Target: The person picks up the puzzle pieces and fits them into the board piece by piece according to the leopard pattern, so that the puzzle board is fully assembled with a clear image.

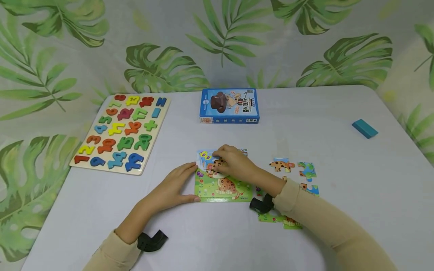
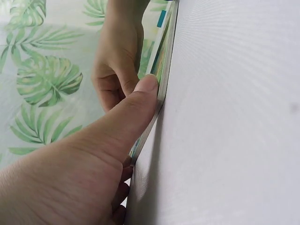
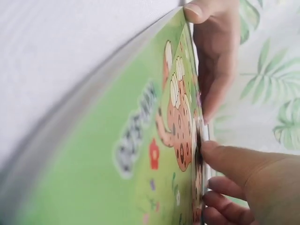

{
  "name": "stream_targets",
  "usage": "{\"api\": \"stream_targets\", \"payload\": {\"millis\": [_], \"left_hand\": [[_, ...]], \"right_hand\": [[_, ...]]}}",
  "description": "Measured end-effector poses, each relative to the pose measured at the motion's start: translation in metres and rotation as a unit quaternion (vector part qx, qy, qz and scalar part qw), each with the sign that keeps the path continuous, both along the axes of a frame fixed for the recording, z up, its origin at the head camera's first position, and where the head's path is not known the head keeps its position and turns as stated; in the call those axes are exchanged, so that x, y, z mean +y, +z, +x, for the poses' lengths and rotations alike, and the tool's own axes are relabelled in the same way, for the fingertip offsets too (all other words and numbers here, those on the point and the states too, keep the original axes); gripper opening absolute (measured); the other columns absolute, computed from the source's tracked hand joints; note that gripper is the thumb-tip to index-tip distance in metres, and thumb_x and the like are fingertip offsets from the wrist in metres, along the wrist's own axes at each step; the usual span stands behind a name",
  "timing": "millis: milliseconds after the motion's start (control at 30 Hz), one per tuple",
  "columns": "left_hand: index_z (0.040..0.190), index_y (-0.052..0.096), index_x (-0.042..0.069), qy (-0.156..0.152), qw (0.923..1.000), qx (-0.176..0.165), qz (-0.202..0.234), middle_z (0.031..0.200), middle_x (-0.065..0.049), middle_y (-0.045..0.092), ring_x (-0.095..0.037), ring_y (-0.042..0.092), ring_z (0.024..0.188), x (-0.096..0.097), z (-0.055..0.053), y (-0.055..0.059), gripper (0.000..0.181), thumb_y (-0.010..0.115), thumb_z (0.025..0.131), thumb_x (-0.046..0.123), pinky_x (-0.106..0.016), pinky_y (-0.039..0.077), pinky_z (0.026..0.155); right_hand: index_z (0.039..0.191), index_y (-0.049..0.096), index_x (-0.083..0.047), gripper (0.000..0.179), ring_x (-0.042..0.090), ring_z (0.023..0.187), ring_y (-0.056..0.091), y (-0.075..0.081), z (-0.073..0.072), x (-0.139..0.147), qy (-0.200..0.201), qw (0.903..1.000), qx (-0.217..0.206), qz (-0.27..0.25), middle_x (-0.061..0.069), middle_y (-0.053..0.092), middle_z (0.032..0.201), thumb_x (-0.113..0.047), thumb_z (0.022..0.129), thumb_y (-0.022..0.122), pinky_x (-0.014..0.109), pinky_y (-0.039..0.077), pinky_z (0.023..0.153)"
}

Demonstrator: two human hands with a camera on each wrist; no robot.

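Note:
A flat jigsaw board (image 1: 207,194) with a spotted leopard cub on grass lies at the middle of the table. My left hand (image 1: 173,188) steadies its left side, fingertips at the upper part of that edge and thumb near the lower left corner. The left wrist view shows the left thumb (image 2: 133,101) resting on the board's edge. Over the upper half, my right hand (image 1: 235,162) holds a puzzle piece (image 1: 218,165) by the cub's head, low against the board. Its thumb and fingertips (image 3: 211,150) touch there in the right wrist view; they partly hide the piece.
Loose puzzle pieces (image 1: 307,170) lie right of the board, some under the right forearm. A wooden number board (image 1: 154,141) sits at the left, a blue game box (image 1: 229,106) at the back, a teal block (image 1: 364,128) at the right.

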State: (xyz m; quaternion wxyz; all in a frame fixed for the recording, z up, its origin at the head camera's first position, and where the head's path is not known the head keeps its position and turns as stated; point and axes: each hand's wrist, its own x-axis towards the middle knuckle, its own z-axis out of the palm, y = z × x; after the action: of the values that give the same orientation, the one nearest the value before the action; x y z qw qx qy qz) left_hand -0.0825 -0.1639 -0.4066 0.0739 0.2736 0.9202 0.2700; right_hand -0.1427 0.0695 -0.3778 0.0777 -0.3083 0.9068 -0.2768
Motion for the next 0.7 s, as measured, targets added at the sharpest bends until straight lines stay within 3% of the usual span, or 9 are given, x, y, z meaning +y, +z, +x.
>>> {"api": "stream_targets", "payload": {"millis": [133,367,700], "left_hand": [[0.140,0.031,0.008,0.003,1.0000,-0.004,-0.007,0.144,-0.005,0.025,-0.024,0.022,0.130,0.000,0.000,0.000,0.091,0.065,0.071,0.057,-0.041,0.023,0.103],[0.140,0.031,0.009,0.000,0.9996,-0.004,-0.029,0.143,-0.006,0.027,-0.025,0.023,0.130,0.002,-0.003,0.006,0.092,0.066,0.070,0.058,-0.041,0.023,0.102],[0.141,0.031,0.016,-0.030,0.9975,0.008,-0.063,0.130,-0.009,0.034,-0.023,0.033,0.115,0.005,-0.017,0.017,0.102,0.069,0.060,0.064,-0.040,0.032,0.094]], "right_hand": [[0.118,0.058,-0.006,0.045,0.022,0.104,0.048,-0.005,-0.003,0.003,0.008,0.9997,0.013,0.019,0.008,0.053,0.113,-0.029,0.081,0.068,0.039,0.039,0.089],[0.120,0.057,-0.008,0.040,0.024,0.105,0.046,-0.008,-0.006,0.005,0.016,0.9995,0.024,0.007,0.009,0.049,0.116,-0.023,0.084,0.064,0.041,0.037,0.090],[0.122,0.058,-0.014,0.039,0.018,0.090,0.046,-0.013,-0.009,0.000,0.026,0.9965,0.075,0.027,0.006,0.050,0.110,-0.028,0.086,0.061,0.034,0.039,0.075]]}}
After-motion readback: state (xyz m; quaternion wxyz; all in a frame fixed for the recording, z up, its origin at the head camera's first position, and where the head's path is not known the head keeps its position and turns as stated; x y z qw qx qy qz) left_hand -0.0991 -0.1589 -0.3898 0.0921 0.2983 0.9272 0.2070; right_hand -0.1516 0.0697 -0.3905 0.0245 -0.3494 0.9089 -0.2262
